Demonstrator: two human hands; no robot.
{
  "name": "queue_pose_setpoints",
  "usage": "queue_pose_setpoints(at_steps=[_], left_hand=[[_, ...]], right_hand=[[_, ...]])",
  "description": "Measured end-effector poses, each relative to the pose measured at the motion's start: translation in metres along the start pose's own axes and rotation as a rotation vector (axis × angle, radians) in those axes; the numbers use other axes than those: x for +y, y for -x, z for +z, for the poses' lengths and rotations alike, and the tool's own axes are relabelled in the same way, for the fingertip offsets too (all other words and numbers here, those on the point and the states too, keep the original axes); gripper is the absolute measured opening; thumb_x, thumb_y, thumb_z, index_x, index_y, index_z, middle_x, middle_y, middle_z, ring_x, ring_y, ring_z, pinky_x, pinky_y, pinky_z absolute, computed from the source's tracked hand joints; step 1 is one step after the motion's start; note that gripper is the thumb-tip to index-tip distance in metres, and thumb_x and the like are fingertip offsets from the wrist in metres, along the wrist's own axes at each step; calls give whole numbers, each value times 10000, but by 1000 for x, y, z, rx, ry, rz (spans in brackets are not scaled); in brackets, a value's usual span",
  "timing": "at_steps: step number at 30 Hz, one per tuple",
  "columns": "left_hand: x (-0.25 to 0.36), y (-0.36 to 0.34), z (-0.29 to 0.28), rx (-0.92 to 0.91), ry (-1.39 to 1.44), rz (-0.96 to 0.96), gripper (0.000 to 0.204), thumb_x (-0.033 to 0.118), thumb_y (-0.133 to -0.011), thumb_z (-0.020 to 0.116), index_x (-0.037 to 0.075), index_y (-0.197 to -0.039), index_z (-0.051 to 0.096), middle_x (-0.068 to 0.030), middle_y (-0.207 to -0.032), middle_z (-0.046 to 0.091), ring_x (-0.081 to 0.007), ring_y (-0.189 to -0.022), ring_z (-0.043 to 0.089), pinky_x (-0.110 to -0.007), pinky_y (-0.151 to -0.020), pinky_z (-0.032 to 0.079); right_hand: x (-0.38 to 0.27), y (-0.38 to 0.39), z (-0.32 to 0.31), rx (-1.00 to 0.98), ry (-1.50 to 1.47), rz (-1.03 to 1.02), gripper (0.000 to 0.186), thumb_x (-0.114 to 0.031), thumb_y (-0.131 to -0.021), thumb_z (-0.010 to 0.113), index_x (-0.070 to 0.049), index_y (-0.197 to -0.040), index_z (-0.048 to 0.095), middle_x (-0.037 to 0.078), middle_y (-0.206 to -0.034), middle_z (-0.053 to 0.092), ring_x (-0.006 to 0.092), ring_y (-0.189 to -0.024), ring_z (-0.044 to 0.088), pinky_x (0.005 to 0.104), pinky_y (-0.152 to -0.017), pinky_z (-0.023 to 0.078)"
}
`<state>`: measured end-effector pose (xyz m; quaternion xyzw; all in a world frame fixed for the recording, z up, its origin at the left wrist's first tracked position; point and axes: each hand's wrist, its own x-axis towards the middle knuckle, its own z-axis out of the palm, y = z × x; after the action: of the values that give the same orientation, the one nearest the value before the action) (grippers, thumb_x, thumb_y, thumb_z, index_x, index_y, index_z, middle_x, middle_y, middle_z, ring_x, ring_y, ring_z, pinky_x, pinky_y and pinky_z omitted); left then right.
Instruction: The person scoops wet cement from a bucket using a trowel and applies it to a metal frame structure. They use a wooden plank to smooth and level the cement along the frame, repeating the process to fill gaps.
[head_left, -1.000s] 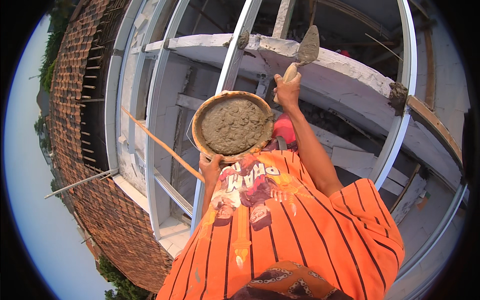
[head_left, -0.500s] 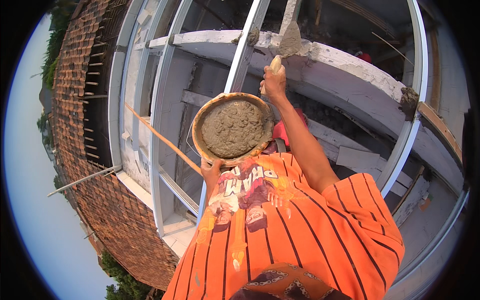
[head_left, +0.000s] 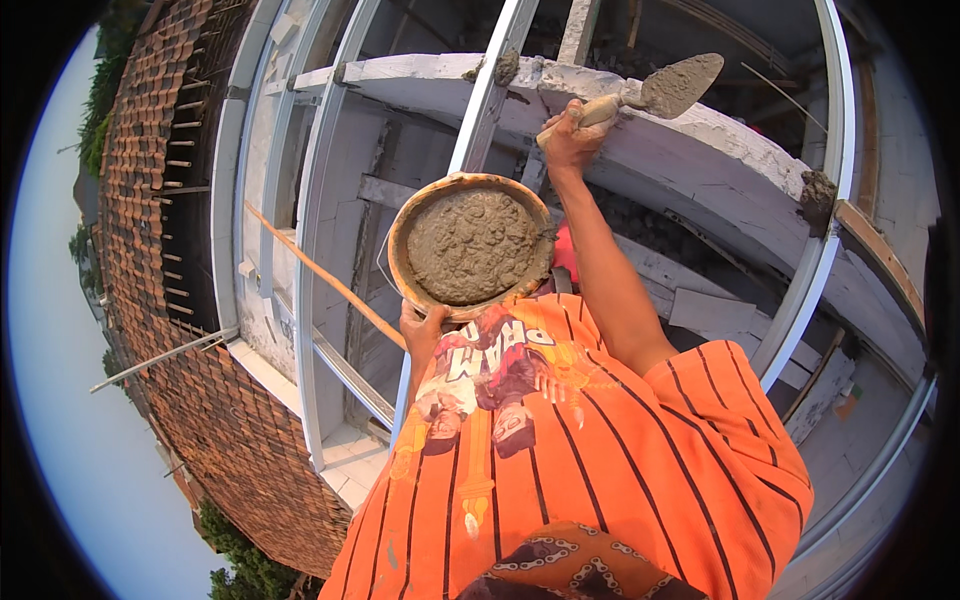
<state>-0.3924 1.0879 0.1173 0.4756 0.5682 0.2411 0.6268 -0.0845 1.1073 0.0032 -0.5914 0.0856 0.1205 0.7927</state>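
My right hand (head_left: 574, 138) is closed round the wooden handle of a trowel (head_left: 684, 86). The blade points to the far right, smeared with grey mortar, over the top of a pale block wall (head_left: 745, 150). A round, orange-rimmed bucket (head_left: 398, 262) full of wet mortar (head_left: 472, 245) is held against my front. My left hand (head_left: 424, 324) grips its near rim, thumb on top; the other fingers are mostly hidden below it.
Metal beams (head_left: 494, 95) cross the open frame, with mortar lumps (head_left: 818, 192) where they meet the wall. A wooden pole (head_left: 325, 275) slants at left. Beyond lies a tiled roof (head_left: 150, 240). Dark gaps open below between the beams.
My right hand has moved slightly right and the trowel has swung from pointing away to pointing right. The bucket has shifted and tilted slightly in my left hand.
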Motion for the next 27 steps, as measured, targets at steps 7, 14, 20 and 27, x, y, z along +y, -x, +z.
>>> queue_pose_setpoints(at_steps=[7, 14, 20, 27], left_hand=[[-2, -2, -5, 5, -87, 8, 323, -22, -734, 600, -50, -1030, 473, -143, -873, 619, -204, -647, 661, -294, -523, 579], [1, -8, -5, 29, -108, -34, 337, -12, -721, 610, -46, -1034, 490, -131, -875, 617, -180, -634, 641, -279, -521, 552], [-12, -12, -12, -9, -128, 39, 344, -2, -712, 629, -53, -1031, 511, -124, -895, 619, -148, -678, 611, -270, -590, 521], [-9, -7, -13, 8, -145, -27, 359, -11, -711, 626, -52, -1047, 505, -103, -901, 612, -151, -725, 604, -275, -633, 518]], right_hand=[[22, 4, 13, -157, 167, 51, 276, -188, -885, 576, -12, -1029, 418, 57, -679, 517, 159, -451, 542, 313, -389, 460], [29, 8, 11, -232, 194, 353, 280, -176, -889, 579, 9, -1026, 421, 89, -701, 553, 165, -465, 561, 312, -411, 460], [21, -3, 19, 75, 334, -193, 405, -185, -876, 582, 60, -1129, 383, 177, -829, 580, 249, -569, 618, 365, -491, 498], [2, 11, 16, -96, 161, 170, 315, -186, -890, 578, 20, -1067, 418, 77, -691, 535, 174, -470, 561, 322, -397, 466]])
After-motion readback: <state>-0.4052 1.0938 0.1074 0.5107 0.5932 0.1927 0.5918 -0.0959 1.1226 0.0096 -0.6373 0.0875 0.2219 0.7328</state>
